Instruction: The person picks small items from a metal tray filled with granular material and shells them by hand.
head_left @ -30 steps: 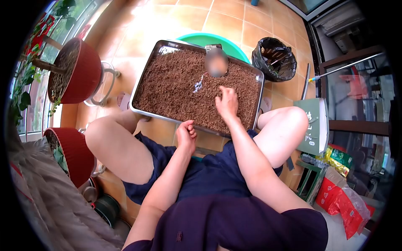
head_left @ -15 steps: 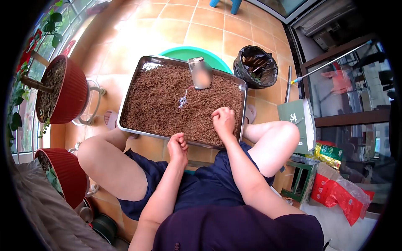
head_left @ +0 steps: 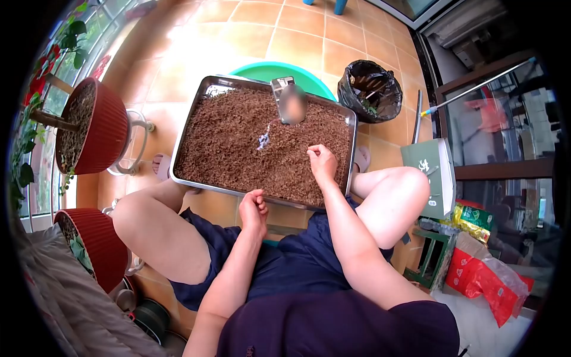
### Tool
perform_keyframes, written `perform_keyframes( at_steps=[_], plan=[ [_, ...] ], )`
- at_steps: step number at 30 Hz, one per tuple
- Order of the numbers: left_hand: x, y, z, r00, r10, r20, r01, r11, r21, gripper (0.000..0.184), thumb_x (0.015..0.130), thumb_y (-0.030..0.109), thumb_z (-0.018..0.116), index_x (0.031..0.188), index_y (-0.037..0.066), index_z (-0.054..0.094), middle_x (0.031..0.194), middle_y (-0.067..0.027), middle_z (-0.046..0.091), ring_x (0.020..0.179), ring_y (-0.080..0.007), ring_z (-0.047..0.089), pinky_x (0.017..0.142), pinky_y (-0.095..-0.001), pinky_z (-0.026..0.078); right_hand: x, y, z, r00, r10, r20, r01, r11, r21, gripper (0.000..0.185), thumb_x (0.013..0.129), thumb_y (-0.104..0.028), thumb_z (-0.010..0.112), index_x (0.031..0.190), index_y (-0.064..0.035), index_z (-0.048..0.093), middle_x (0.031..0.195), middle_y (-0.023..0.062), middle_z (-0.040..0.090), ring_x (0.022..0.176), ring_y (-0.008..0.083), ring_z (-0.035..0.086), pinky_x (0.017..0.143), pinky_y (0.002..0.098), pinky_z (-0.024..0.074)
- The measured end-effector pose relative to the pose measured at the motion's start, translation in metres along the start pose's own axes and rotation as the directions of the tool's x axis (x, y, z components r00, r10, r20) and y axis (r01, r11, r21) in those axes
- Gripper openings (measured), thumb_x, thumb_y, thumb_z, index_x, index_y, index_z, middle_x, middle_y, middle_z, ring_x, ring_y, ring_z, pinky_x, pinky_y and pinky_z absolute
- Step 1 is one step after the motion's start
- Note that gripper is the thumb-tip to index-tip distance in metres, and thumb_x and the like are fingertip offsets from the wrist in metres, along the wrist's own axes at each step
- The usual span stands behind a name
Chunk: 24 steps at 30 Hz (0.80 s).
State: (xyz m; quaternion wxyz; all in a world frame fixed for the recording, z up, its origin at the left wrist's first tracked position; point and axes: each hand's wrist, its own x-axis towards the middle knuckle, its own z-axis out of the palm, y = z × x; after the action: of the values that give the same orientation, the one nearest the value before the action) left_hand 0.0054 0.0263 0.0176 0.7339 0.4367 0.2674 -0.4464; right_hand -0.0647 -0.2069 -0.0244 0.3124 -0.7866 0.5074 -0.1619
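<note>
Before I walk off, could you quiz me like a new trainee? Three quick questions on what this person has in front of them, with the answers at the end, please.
1. Which looks nearer the phone at the far side of the tray: the left hand or the right hand?
2. What colour is the round-edged thing partly hidden behind the tray? A) red B) green C) yellow
3. True or false: both hands wear gloves.

Key:
1. The right hand, which is over the brown crumbs.
2. B
3. False; both are bare.
</note>
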Motion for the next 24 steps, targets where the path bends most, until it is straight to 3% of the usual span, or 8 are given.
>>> perform_keyframes(
  at_steps=[1, 3, 6, 7, 11, 15, 19, 24],
  plan=[
    [-0.002, 0.0, 0.002, 1.0, -0.002, 0.006, 0.002, 1.0, 0.001, 0.013, 0.09, 0.01, 0.042, 0.098, 0.006, 0.052, 0.069, 0.0022, 0.046, 0.056, -0.0074, 0.04, 0.049, -0.0214, 0.032, -0.003, -0.001, -0.002, 0.998, 0.053, 0.03, -0.054, 0.997, 0.049, 0.007, 0.083, -0.016, 0.072, 0.086, -0.0105, 0.07, 0.096, 0.0094, 0.069, 0.084, 0.0233, 0.066, 0.071, 0.0354, 0.0526],
    [-0.004, -0.002, 0.01, 1.0, -0.002, 0.024, 0.002, 1.0, -0.026, 0.016, 0.088, 0.008, 0.041, 0.097, 0.004, 0.054, 0.068, 0.0015, 0.046, 0.055, -0.0078, 0.04, 0.048, -0.0216, 0.032, -0.006, 0.003, -0.007, 0.973, 0.109, 0.204, -0.176, 0.922, 0.345, 0.01, 0.087, -0.017, 0.068, 0.093, -0.0084, 0.069, 0.101, 0.0088, 0.07, 0.085, 0.0181, 0.066, 0.071, 0.0316, 0.0526],
    [-0.002, -0.008, 0.015, 0.994, -0.034, 0.099, 0.039, 0.998, -0.04, 0.014, 0.09, 0.008, 0.043, 0.099, 0.005, 0.053, 0.07, 0.0013, 0.046, 0.056, -0.0083, 0.041, 0.05, -0.0221, 0.033, -0.019, -0.001, -0.029, 0.863, 0.128, 0.489, -0.461, 0.595, 0.658, 0.018, 0.093, -0.017, 0.063, 0.107, -0.0054, 0.065, 0.104, 0.0067, 0.07, 0.089, 0.0135, 0.065, 0.074, 0.0279, 0.0522],
    [-0.003, -0.008, 0.016, 0.991, -0.051, 0.127, 0.056, 0.998, -0.037, 0.013, 0.091, 0.009, 0.044, 0.101, 0.005, 0.052, 0.071, 0.0014, 0.046, 0.057, -0.0084, 0.041, 0.051, -0.0222, 0.034, -0.026, -0.008, -0.039, 0.805, 0.105, 0.584, -0.565, 0.436, 0.7, 0.021, 0.095, -0.017, 0.061, 0.111, -0.0044, 0.062, 0.104, 0.0058, 0.069, 0.09, 0.0125, 0.065, 0.076, 0.0269, 0.0521],
    [-0.002, -0.009, 0.02, 0.983, -0.042, 0.18, 0.05, 0.998, -0.038, 0.012, 0.091, 0.01, 0.048, 0.1, 0.005, 0.054, 0.07, 0.0018, 0.047, 0.058, -0.0084, 0.042, 0.052, -0.0221, 0.034, -0.035, -0.018, -0.052, 0.718, 0.004, 0.696, -0.674, 0.251, 0.694, 0.023, 0.094, -0.015, 0.062, 0.115, -0.0069, 0.06, 0.107, 0.0046, 0.067, 0.091, 0.0125, 0.063, 0.076, 0.0276, 0.0515],
    [0.003, -0.009, 0.022, 0.963, 0.001, 0.27, 0.013, 0.999, -0.05, 0.015, 0.091, 0.012, 0.052, 0.1, 0.002, 0.059, 0.071, 0.0023, 0.048, 0.057, -0.0073, 0.043, 0.051, -0.0223, 0.035, -0.043, -0.029, -0.051, 0.687, -0.038, 0.725, -0.691, 0.275, 0.669, 0.024, 0.095, -0.015, 0.061, 0.117, -0.0063, 0.059, 0.105, 0.0044, 0.068, 0.086, 0.0113, 0.064, 0.072, 0.0256, 0.0523],
    [0.0, -0.007, 0.024, 0.963, 0.062, 0.264, -0.07, 0.997, 0.02, 0.025, 0.091, 0.009, 0.05, 0.113, 0.0, 0.059, 0.073, 0.003, 0.052, 0.059, -0.0055, 0.045, 0.053, -0.0202, 0.038, -0.053, -0.044, -0.047, 0.664, -0.043, 0.746, -0.675, 0.394, 0.624, 0.023, 0.096, -0.017, 0.06, 0.116, -0.0058, 0.06, 0.098, 0.0027, 0.067, 0.08, 0.0085, 0.062, 0.069, 0.0231, 0.0515],
    [-0.005, -0.006, 0.028, 0.957, 0.08, 0.279, -0.127, 0.98, 0.153, 0.021, 0.094, 0.023, 0.065, 0.107, 0.007, 0.066, 0.077, 0.0054, 0.056, 0.064, -0.0009, 0.047, 0.053, -0.0164, 0.036, -0.065, -0.055, -0.036, 0.578, -0.113, 0.808, -0.727, 0.379, 0.573, 0.021, 0.096, -0.017, 0.059, 0.113, -0.0051, 0.06, 0.08, -0.0029, 0.059, 0.066, 0.0057, 0.053, 0.061, 0.0212, 0.045]
  ],
)
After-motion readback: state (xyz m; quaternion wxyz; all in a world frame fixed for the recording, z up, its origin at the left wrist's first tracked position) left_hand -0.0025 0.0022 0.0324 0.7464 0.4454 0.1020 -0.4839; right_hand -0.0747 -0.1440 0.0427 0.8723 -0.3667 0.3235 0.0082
